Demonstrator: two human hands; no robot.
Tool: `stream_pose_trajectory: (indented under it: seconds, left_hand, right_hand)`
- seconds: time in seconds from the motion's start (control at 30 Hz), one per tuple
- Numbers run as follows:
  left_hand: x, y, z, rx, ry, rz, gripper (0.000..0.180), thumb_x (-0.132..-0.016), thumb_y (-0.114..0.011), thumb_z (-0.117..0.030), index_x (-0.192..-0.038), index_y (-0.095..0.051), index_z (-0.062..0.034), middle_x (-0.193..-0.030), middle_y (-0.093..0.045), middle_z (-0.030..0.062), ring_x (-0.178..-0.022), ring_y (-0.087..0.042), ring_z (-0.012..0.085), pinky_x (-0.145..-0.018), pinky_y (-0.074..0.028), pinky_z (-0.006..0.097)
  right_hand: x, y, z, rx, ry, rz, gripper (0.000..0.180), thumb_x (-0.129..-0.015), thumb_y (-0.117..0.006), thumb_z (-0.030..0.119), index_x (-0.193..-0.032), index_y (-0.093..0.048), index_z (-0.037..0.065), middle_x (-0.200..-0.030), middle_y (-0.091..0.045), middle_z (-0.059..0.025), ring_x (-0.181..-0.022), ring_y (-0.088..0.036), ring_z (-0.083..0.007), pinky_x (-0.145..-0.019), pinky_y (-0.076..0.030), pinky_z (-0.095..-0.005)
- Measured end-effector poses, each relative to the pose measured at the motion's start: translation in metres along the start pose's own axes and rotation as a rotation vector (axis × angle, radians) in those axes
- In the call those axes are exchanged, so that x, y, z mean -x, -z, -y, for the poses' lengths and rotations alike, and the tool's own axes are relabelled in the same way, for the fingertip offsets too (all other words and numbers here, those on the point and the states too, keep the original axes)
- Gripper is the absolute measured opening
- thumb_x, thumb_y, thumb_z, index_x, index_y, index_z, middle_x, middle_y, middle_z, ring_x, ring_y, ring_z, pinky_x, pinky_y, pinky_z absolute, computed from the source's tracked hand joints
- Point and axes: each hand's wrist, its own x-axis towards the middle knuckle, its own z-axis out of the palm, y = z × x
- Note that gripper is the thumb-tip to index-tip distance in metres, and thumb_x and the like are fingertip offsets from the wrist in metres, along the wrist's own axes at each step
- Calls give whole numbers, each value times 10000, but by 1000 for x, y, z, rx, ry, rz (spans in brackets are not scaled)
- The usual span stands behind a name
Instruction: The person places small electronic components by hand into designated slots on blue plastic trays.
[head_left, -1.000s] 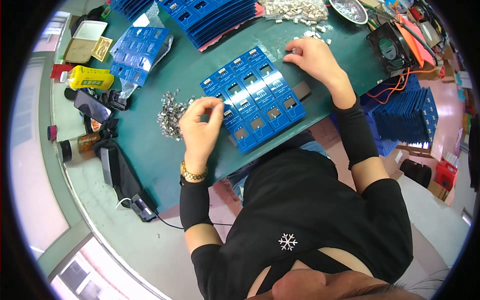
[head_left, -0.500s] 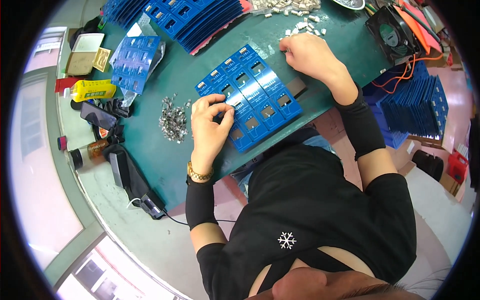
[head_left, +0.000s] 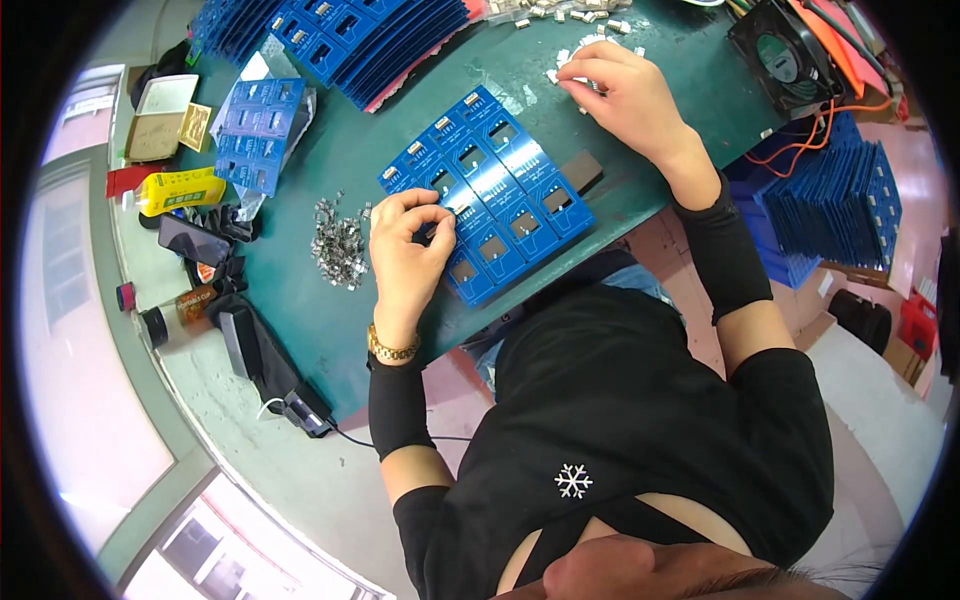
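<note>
A blue circuit board panel [head_left: 510,215] with rows of square cutouts lies at a slant on the green table. Small white connectors sit along its far left edge. My left hand [head_left: 408,255] rests over the panel's left side, thumb and index finger pinched together; whatever is between them is hidden. Beyond the panel, to the right, my right hand [head_left: 635,105] is at the loose white connectors [head_left: 590,45], its fingers drawn into a pinch. Anything in that pinch is too small to make out. A pile of small metal parts [head_left: 338,245] lies left of my left hand.
Stacked blue panels [head_left: 375,45] stand at the back; another panel [head_left: 258,135] lies at the left. A yellow bottle [head_left: 180,190] and a phone [head_left: 195,240] are on the left. A black fan [head_left: 785,60] with orange cable stands at the right, above more upright panels [head_left: 835,210].
My right hand has shifted slightly away from me among the white connectors, its fingers now more visible. My left hand stays at the panel. The whole view has moved a little.
</note>
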Motion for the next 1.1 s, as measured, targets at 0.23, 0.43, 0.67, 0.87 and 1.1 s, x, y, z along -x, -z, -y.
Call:
stream_pose_trajectory:
  seconds: [0.23,0.43,0.67,0.87,1.1]
  left_hand:
    - [2,-1,0,-31,-22,-1,70,-757,-715,-56,-820,-695,-35,-1055,-661,74,-1028,-595,238,-928,-446,358]
    - [5,-4,1,-19,-14,-31,69,-749,-716,-45,-813,-694,-35,-1059,-662,77,-1043,-594,235,-936,-446,354]
    - [7,-7,-2,-39,-16,-60,72,-742,-721,-47,-809,-695,-43,-1060,-659,74,-1047,-590,234,-931,-449,356]
    - [5,-8,-1,-81,-76,-62,84,-729,-722,-45,-807,-690,-46,-1048,-651,77,-1040,-586,252,-922,-454,364]
    - [15,-8,4,-162,-153,-75,107,-737,-731,-87,-835,-691,-104,-1091,-651,51,-1143,-561,282,-994,-400,429]
  right_hand:
    - [-1,0,5,-90,28,-75,132,-817,-669,6,-929,-706,66,-882,-666,-36,-664,-609,-129,-576,-479,-234]
    - [4,-6,-1,-128,-12,-1,124,-812,-671,9,-921,-700,59,-868,-666,-32,-620,-584,-125,-546,-458,-230]
    - [3,-3,-4,-113,-24,18,117,-826,-674,35,-938,-702,59,-817,-667,-52,-614,-587,-131,-547,-461,-234]
    - [2,0,-1,-132,-58,45,122,-831,-665,44,-946,-702,60,-820,-675,-63,-636,-607,-144,-568,-474,-247]
    - [-9,-12,6,25,-113,176,104,-825,-659,94,-924,-670,68,-834,-620,-86,-775,-630,-276,-682,-507,-358]
